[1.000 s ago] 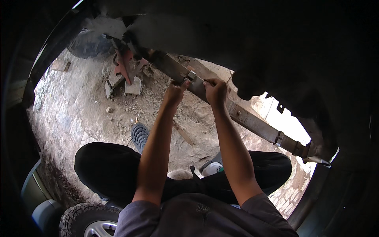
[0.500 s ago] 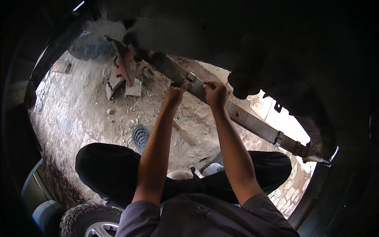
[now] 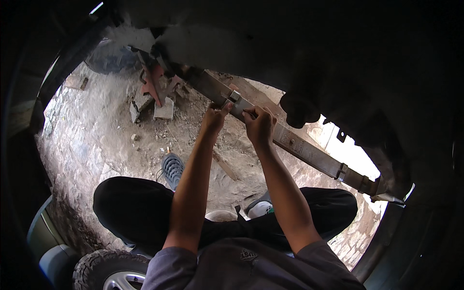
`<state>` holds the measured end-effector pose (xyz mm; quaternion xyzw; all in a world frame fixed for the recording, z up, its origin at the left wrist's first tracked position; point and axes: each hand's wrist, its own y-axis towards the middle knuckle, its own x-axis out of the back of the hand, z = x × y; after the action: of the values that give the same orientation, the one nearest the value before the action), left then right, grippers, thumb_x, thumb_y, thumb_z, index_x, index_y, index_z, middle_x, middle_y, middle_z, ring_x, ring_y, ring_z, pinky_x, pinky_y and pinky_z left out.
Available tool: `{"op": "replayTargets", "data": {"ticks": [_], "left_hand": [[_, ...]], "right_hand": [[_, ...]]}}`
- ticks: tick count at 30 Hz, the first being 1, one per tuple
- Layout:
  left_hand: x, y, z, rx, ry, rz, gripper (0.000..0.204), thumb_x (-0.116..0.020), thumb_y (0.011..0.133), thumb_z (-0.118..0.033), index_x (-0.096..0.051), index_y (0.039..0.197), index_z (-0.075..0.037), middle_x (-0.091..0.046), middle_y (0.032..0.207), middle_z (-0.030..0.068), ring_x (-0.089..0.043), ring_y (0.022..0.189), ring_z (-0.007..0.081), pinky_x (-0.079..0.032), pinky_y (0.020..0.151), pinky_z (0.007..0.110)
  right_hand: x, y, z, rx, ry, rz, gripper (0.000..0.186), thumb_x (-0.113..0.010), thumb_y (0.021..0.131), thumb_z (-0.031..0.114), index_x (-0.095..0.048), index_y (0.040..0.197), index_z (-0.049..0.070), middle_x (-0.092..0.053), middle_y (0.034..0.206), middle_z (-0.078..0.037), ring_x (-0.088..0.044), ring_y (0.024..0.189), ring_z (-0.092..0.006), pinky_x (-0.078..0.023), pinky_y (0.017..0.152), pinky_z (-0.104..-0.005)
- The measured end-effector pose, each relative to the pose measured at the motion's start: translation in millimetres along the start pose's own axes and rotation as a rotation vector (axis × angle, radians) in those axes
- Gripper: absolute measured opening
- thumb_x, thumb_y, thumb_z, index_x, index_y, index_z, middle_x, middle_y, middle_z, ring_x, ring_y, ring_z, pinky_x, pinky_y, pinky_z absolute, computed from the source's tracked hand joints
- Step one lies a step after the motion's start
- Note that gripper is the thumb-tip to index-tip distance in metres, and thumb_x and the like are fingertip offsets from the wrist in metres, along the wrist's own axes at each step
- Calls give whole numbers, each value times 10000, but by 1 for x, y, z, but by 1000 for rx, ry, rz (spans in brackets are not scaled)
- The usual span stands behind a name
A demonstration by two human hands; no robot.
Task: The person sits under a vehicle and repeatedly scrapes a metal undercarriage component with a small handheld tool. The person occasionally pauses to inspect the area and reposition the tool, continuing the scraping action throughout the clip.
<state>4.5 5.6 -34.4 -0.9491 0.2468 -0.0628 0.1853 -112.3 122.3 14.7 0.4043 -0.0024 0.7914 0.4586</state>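
A long flat metal bar like a leaf spring [image 3: 309, 157] runs diagonally under the dark vehicle body, with a small bright clamp [image 3: 235, 95] on its upper part. My left hand [image 3: 215, 118] is closed on the bar just below the clamp, thumb pressed against its lower part. My right hand [image 3: 258, 125] is close beside it on the right, fingers pinched against the bar's face; whatever they hold is too small or hidden to make out.
Dark vehicle bodywork [image 3: 338, 53] arches overhead and around. A red jack stand [image 3: 152, 84] with broken blocks [image 3: 163, 108] stands on rough dirt and stone ground [image 3: 82, 140]. A tyre [image 3: 92, 268] lies behind me at lower left, past my bent legs [image 3: 130, 203].
My right hand has moved leftward along the bar, closer to the clamp and to my left hand, its fingers curled. My left hand has stayed at nearly the same spot.
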Motion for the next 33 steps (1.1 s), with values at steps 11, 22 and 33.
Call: {"op": "replayTargets", "data": {"ticks": [11, 22, 33], "left_hand": [[0, -4, -17, 51, 33, 16, 627, -807, 936, -418, -624, 1364, 2, -721, 1271, 192, -674, 1191, 288, -481, 1024, 384], [1, -2, -12, 10, -58, 69, 574, -805, 948, -382, -644, 1356, -12, -731, 1263, 144, -667, 1162, 239, -478, 1018, 362], [-4, -11, -22, 57, -68, 33, 587, -840, 923, -369, -641, 1333, 1, -744, 1181, 140, -664, 1104, 208, -479, 975, 330]], "right_hand": [[-7, 14, -18, -46, -119, 85, 167, -871, 795, 230, -854, 927, 131, -797, 887, -123, -761, 873, -283, -552, 891, -403], [-18, 46, -31, -21, -130, 112, 196, -845, 835, 272, -852, 987, 148, -803, 911, -111, -777, 866, -286, -585, 832, -390], [-4, 43, -5, 15, -40, 37, 170, -867, 808, 219, -844, 959, 145, -796, 852, -92, -771, 844, -273, -566, 816, -401]]}}
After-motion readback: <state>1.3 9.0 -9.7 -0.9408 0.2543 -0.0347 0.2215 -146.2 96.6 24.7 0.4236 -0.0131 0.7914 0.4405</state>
